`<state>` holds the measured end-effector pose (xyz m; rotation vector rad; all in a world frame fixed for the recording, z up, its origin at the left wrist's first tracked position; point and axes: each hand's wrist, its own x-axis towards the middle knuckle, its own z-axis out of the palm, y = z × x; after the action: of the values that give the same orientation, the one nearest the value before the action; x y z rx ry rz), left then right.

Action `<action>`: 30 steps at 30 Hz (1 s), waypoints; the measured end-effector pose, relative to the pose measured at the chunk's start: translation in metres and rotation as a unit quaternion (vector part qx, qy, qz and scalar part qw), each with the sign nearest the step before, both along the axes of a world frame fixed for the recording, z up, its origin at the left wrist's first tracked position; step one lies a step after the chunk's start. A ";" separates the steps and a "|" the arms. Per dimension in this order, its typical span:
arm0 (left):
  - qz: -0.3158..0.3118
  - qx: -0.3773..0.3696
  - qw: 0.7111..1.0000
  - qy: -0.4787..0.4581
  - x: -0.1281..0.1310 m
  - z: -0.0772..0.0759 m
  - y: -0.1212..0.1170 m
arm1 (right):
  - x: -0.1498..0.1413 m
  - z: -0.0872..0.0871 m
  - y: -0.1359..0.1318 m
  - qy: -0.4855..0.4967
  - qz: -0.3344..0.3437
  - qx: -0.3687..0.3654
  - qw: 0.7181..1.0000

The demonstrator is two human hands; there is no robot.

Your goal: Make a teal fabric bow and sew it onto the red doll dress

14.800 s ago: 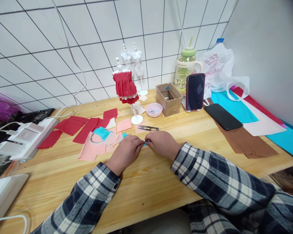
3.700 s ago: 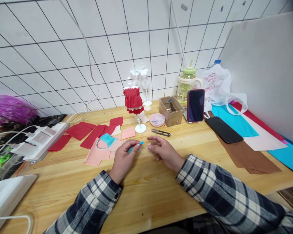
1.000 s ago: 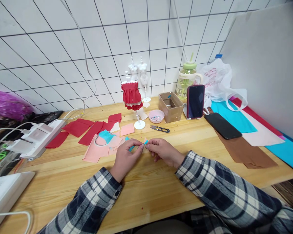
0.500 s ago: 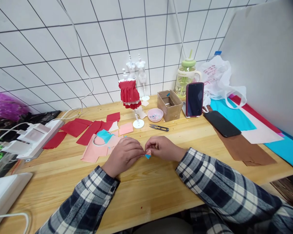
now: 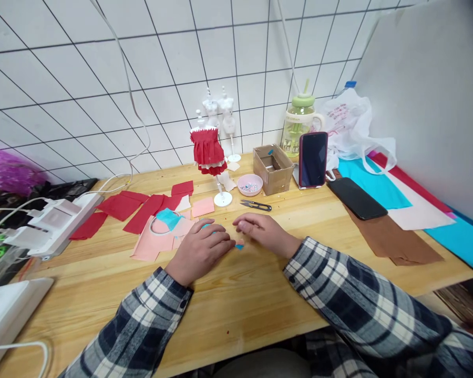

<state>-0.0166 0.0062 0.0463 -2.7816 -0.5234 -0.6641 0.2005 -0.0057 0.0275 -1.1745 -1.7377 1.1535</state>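
Observation:
My left hand (image 5: 203, 249) is palm down over the table, its fingers closed on a small pink and blue cloth piece (image 5: 239, 245) that pokes out past the fingertips. Just right of it, my right hand (image 5: 267, 233) is raised a little, with thumb and fingertips together. Anything pinched there is too small to make out. Behind my hands lie black thread snips (image 5: 256, 205). Pink cloth pieces (image 5: 152, 244), a blue scrap (image 5: 167, 219) and a white ring (image 5: 154, 229) are beyond my left hand.
A small dress form in a red ruffled dress (image 5: 208, 151) stands behind, near a pink bead dish (image 5: 249, 185) and a cardboard box (image 5: 274, 170). A propped phone (image 5: 313, 160), a flat phone (image 5: 357, 198) and brown cloth (image 5: 398, 241) are right; a power strip (image 5: 67, 226) is left.
My right hand has come off the small cloth piece, moving slightly up and away. My left hand stays at the piece, now flatter over it.

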 end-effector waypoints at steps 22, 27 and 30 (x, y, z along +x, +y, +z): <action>0.074 -0.163 0.977 -0.119 0.005 -0.011 0.000 | -0.012 -0.007 -0.002 0.094 0.004 -0.195 0.976; 0.118 -0.263 0.947 -0.143 0.008 -0.014 -0.002 | -0.008 -0.006 -0.004 -0.037 0.022 0.012 0.999; 0.148 -0.341 0.914 -0.161 0.009 -0.016 -0.002 | -0.004 -0.003 -0.005 -0.111 0.042 0.116 0.986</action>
<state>-0.0073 0.0040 0.0302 -3.0880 -1.4626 -1.0300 0.1968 -0.0108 0.0244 -1.1291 -2.0455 0.8647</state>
